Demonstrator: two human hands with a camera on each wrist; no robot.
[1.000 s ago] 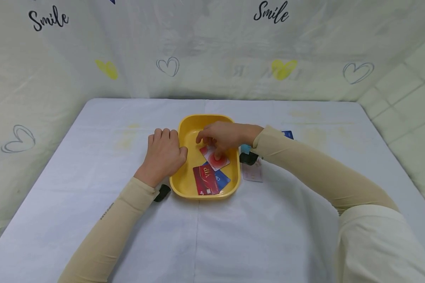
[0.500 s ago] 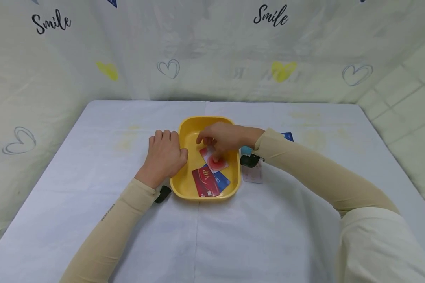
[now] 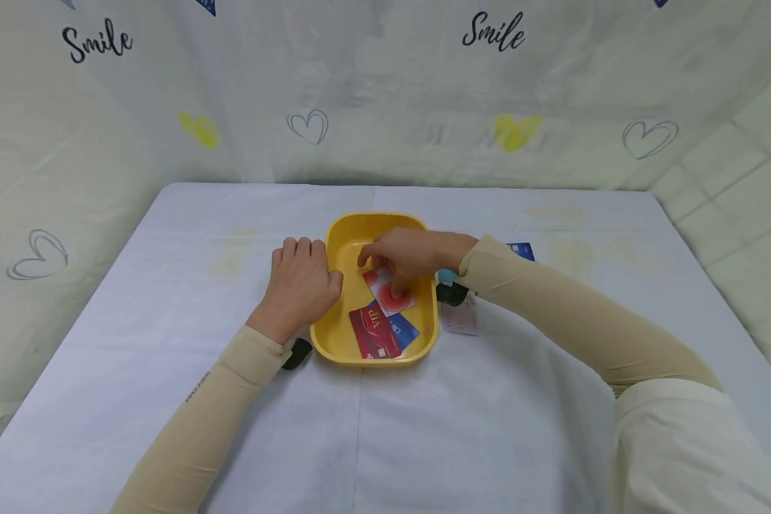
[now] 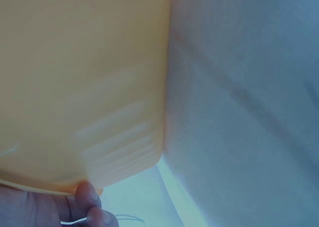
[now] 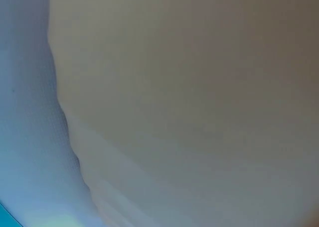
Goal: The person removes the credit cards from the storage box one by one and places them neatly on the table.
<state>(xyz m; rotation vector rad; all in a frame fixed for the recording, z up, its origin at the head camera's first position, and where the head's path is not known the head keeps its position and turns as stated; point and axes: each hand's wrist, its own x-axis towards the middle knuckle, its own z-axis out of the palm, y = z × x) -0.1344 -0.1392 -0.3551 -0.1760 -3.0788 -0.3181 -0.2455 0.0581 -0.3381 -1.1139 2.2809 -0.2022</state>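
A yellow plastic tray [image 3: 321,350] stands on the table, and my left hand [image 3: 300,285] grips its left rim. In the left wrist view, fingertips [image 4: 88,193] curl over the rim. My right hand [image 3: 407,253] reaches into the tray from the right, its thumb on a white and red card [image 3: 385,289] and its fingers curled by the card's far end. That card overlaps a blue card [image 3: 403,331] and touches or overlaps a red VIP card [image 3: 374,332]. The right wrist view shows only the tray's outer wall [image 5: 174,112], without the hand.
Right of the tray lie a pale pinkish card [image 3: 460,319], a light blue card [image 3: 446,275] partly hidden by the right wrist, and a dark blue card [image 3: 523,250] behind the sleeve. White cloth [image 3: 263,442] covers the table. A printed curtain [image 3: 385,86] hangs behind.
The white and red card has shifted slightly toward the near side of the tray under my right thumb. My left hand keeps its grip on the rim; the head view has tilted a little.
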